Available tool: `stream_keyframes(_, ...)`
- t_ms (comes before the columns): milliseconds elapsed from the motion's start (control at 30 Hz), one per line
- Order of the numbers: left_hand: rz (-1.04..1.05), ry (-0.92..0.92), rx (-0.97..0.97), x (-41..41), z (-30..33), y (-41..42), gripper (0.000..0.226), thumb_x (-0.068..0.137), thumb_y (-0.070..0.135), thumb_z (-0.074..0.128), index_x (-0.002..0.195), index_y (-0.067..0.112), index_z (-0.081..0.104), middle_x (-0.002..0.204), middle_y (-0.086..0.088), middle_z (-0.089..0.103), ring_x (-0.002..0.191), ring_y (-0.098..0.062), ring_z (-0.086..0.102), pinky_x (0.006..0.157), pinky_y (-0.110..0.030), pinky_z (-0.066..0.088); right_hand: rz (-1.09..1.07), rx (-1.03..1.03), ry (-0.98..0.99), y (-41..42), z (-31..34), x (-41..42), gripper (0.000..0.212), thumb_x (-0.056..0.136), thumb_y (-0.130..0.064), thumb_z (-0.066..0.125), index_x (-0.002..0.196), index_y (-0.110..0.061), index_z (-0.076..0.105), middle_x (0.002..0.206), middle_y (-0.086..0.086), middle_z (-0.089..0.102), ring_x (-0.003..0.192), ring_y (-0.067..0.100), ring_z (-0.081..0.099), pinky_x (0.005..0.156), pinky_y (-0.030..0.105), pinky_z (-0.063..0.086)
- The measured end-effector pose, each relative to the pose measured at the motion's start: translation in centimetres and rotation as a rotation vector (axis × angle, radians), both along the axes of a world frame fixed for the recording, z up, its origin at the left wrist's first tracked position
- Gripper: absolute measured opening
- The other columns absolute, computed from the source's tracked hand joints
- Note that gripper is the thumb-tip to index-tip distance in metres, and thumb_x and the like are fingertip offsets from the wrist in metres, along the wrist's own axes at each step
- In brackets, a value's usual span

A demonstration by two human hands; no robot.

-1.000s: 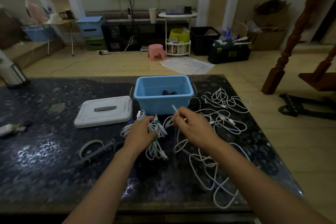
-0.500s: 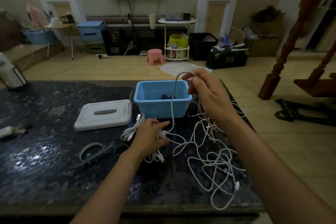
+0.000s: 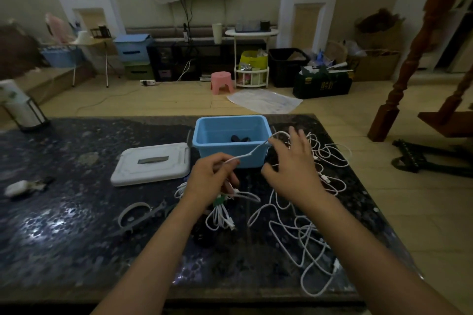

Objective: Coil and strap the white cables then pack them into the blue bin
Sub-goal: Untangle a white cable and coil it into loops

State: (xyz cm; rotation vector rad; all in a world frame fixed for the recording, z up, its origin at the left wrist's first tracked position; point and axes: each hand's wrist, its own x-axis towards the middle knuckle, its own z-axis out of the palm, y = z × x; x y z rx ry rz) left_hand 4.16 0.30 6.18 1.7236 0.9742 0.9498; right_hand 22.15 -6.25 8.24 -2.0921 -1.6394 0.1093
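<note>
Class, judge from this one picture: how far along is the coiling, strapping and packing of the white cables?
Early. Done: one coiled bundle with a green strap lies below the left hand, not yet packed. The blue bin holds only something dark; its white lid lies beside it. In hand: the left hand pinches one white cable, which runs to the spread-fingered right hand. Left: the tangle of loose cables on the table.

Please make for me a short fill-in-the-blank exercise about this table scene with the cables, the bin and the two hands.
1. The left hand grips a white cable in front of the ____ bin.
2. The bin's white lid lies on the table, on the ____ side of the bin.
3. The right hand has its fingers ____ above the loose cables.

Missing words: blue; left; spread
</note>
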Motion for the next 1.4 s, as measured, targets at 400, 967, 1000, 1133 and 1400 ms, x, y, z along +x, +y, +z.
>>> stream_keyframes(400, -0.071, -0.453, -0.292, -0.6, 3.6, -1.6, 0.029, 0.094, -0.004, 0.052, 0.12, 0.008, 0.048, 0.081, -0.019, 0.071, 0.051, -0.021, 0.053, 0.052, -0.029, 0.044, 0.365, 0.119, -0.051, -0.4, -0.9, -3.3, 0.102, 0.076, -0.048, 0.079, 0.155, -0.036, 0.015, 0.152, -0.004, 0.04, 0.141, 0.018, 0.035, 0.119, 0.045, 0.027)
stream_keyframes(967, -0.14, -0.459, -0.291, -1.5, 2.7, -1.5, 0.028, 0.097, 0.003, 0.053, 0.125, 0.005, 0.054, 0.097, -0.017, 0.074, 0.092, -0.024, 0.069, 0.082, -0.033, 0.055, 0.28, 0.063, -0.022, 1.2, -2.8, -3.9, 0.063, 0.084, -0.037, 0.075, 0.127, -0.031, 0.029, 0.094, -0.007, 0.073, 0.084, 0.02, 0.071, 0.065, 0.032, 0.051)
stream_keyframes(1000, -0.105, -0.399, -0.263, -1.5, 2.5, -1.4, 0.027, 0.097, 0.005, 0.055, 0.124, 0.009, 0.055, 0.098, -0.013, 0.075, 0.094, -0.023, 0.07, 0.084, -0.034, 0.054, 0.251, 0.085, -0.034, 1.4, -2.6, -3.6, 0.052, 0.087, -0.036, 0.071, 0.122, -0.029, 0.034, 0.093, -0.006, 0.074, 0.083, 0.021, 0.071, 0.063, 0.032, 0.049)
stream_keyframes(1133, 0.046, -0.176, -0.197, -1.7, 1.1, -0.2, 0.036, 0.098, 0.021, 0.058, 0.133, 0.024, 0.05, 0.109, -0.005, 0.073, 0.105, -0.021, 0.068, 0.091, -0.036, 0.051, 0.169, 0.163, 0.072, 1.6, -1.0, -1.8, 0.029, 0.091, -0.033, 0.069, 0.112, -0.029, 0.05, 0.091, -0.007, 0.072, 0.079, 0.018, 0.069, 0.067, 0.033, 0.052)
stream_keyframes(1400, -0.224, 0.504, 0.104, -1.9, -3.5, 0.7, 0.059, 0.095, 0.028, 0.064, 0.148, 0.037, 0.04, 0.146, 0.011, 0.049, 0.125, 0.001, 0.048, 0.102, -0.014, 0.034, 0.119, 0.327, 0.521, 1.7, 1.0, 0.2, 0.01, 0.093, -0.023, 0.069, 0.091, -0.032, 0.065, 0.083, -0.006, 0.065, 0.07, 0.009, 0.065, 0.066, 0.03, 0.054)
